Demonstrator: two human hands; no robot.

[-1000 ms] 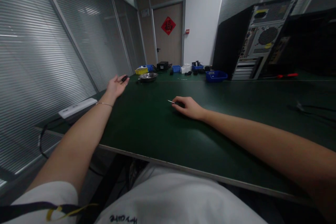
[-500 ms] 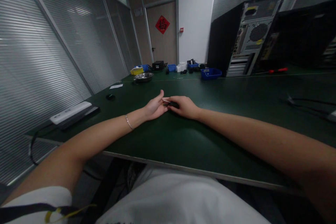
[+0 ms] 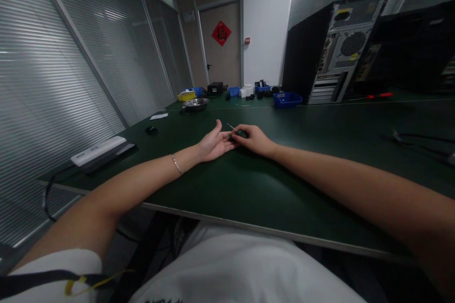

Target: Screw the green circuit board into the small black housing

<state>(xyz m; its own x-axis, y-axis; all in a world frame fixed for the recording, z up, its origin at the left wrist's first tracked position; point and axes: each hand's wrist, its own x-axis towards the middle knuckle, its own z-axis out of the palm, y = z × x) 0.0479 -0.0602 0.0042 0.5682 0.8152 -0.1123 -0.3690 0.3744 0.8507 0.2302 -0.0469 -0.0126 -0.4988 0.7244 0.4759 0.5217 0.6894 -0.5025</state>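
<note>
Screwdriver (image 3: pixel 242 133), dark-handled and thin-shafted: in the head view I see it above the green counter (image 3: pixel 199 184), my right hand (image 3: pixel 256 139) pinching its handle, that grip narrow around it. The shaft tilts up and leftward. My left hand (image 3: pixel 215 144) lies palm up, its grip wide, thumb raised, fingers reaching to the right hand's fingertips (from my end I can't tell whether they touch the handle). A blue tray (image 3: pixel 287 100) sits farther back, near the computer tower (image 3: pixel 307 52).
</note>
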